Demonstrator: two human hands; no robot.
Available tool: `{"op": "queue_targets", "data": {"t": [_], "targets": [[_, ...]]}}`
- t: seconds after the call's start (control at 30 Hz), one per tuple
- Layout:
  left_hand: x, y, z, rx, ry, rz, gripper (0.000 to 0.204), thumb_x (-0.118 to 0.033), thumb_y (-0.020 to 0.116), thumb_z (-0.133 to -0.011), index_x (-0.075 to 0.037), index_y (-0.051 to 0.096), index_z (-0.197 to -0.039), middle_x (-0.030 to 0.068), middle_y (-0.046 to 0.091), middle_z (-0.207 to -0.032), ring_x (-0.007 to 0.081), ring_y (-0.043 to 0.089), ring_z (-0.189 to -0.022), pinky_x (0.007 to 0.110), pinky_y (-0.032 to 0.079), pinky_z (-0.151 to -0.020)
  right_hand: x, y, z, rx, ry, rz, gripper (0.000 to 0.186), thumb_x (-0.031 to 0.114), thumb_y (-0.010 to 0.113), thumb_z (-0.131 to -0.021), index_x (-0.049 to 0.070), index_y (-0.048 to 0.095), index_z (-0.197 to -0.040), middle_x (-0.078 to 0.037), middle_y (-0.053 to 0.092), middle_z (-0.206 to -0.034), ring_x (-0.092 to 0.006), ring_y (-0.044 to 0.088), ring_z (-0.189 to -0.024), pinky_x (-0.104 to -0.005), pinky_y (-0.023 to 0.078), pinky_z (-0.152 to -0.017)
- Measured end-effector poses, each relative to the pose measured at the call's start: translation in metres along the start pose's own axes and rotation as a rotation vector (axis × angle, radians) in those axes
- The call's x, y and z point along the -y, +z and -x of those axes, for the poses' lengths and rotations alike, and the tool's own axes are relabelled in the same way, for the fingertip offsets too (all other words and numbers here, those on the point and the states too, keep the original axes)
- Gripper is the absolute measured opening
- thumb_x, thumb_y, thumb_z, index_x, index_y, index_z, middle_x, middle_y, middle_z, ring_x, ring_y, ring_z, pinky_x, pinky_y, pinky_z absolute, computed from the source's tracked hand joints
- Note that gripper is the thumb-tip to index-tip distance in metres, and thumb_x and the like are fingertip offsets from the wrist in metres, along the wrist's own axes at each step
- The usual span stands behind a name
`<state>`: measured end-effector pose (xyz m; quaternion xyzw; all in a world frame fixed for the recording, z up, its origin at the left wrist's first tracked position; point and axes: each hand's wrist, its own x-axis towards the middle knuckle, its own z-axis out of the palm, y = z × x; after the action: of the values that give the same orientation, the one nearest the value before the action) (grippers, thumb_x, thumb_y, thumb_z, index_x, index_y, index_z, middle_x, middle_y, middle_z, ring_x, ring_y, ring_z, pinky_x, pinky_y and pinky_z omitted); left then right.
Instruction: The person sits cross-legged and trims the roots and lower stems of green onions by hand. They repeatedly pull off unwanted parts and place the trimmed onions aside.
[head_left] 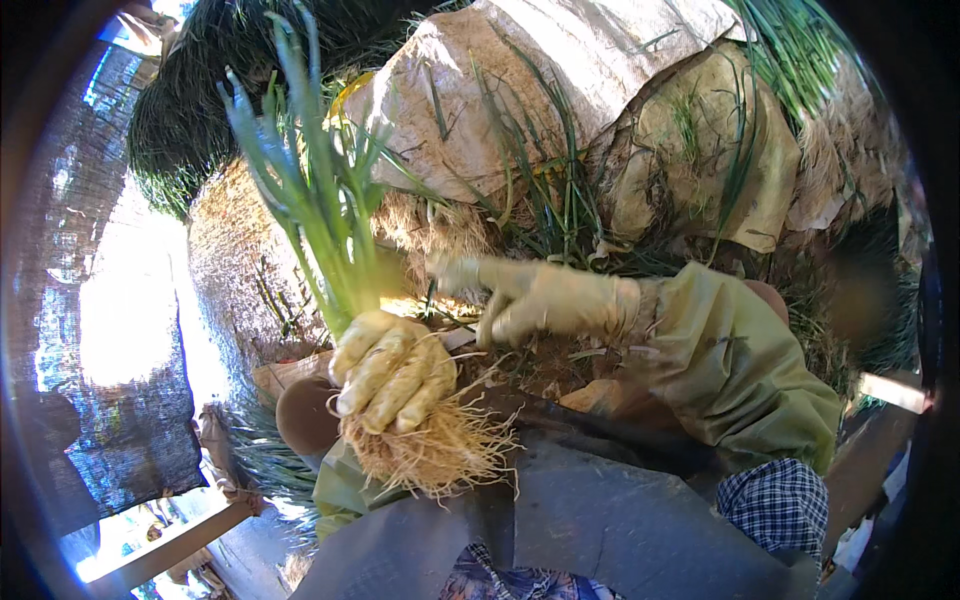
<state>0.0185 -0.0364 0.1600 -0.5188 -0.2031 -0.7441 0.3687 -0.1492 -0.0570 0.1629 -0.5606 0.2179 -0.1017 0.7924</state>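
- Gripping a bunch of green onion stalks with pale tangled roots (pixel 340 250) at centre-left, the gloved left hand (pixel 392 372) closes tight around its base.
- At three o'clock, the gloved right hand (pixel 530 297) reaches with fingers loosely spread, holding nothing.
- Keeping stalks upright and roots level would seem wise.
- At twelve o'clock lie tan woven sacks (pixel 560 80).

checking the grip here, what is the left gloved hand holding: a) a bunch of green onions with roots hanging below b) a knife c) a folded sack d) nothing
a: the left hand is closed around a bunch of green onions, green leaves rising above the fist and pale roots hanging below it.
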Motion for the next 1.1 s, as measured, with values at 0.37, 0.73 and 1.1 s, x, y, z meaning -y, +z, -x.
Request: {"op": "queue_targets", "data": {"t": [0.37, 0.73, 1.1], "targets": [[-0.031, 0.061, 0.020, -0.843, 0.308, -0.333, 0.027, -0.012, 0.061, -0.084, -0.012, 0.050, -0.109, -0.0028, 0.063, -0.086, 0.0159, 0.060, -0.080, 0.038, 0.043, -0.084, 0.058, 0.000, 0.044, -0.065, -0.214, -0.036, 0.019, 0.019, 0.055, -0.090, 0.003, 0.065, -0.093, -0.003, 0.064, -0.083, -0.0072, 0.052, -0.061, -0.0208, 0.042, -0.053], [-0.044, 0.331, 0.063, -1.653, 0.633, -1.367, 0.037, -0.015, 0.060, -0.083, -0.004, 0.049, -0.117, 0.0060, 0.062, -0.093, 0.0174, 0.061, -0.076, 0.033, 0.051, -0.068, -0.023, -0.062, 0.008, -0.278, 0.297, 0.316, 0.028, 0.019, 0.042, -0.096, 0.000, 0.053, -0.113, -0.008, 0.061, -0.067, -0.0149, 0.056, -0.053, -0.0261, 0.046, -0.051], [0.062, 0.511, 0.265, -2.197, 1.087, -1.468, 0.044, -0.012, 0.061, -0.081, 0.003, 0.048, -0.120, 0.0136, 0.063, -0.092, 0.0191, 0.063, -0.073, 0.030, 0.055, -0.065, -0.073, -0.049, -0.026, -0.205, 0.657, 0.528, 0.023, 0.016, 0.045, -0.095, 0.002, 0.057, -0.108, -0.009, 0.061, -0.073, -0.0165, 0.059, -0.061, -0.0284, 0.049, -0.057]]}}
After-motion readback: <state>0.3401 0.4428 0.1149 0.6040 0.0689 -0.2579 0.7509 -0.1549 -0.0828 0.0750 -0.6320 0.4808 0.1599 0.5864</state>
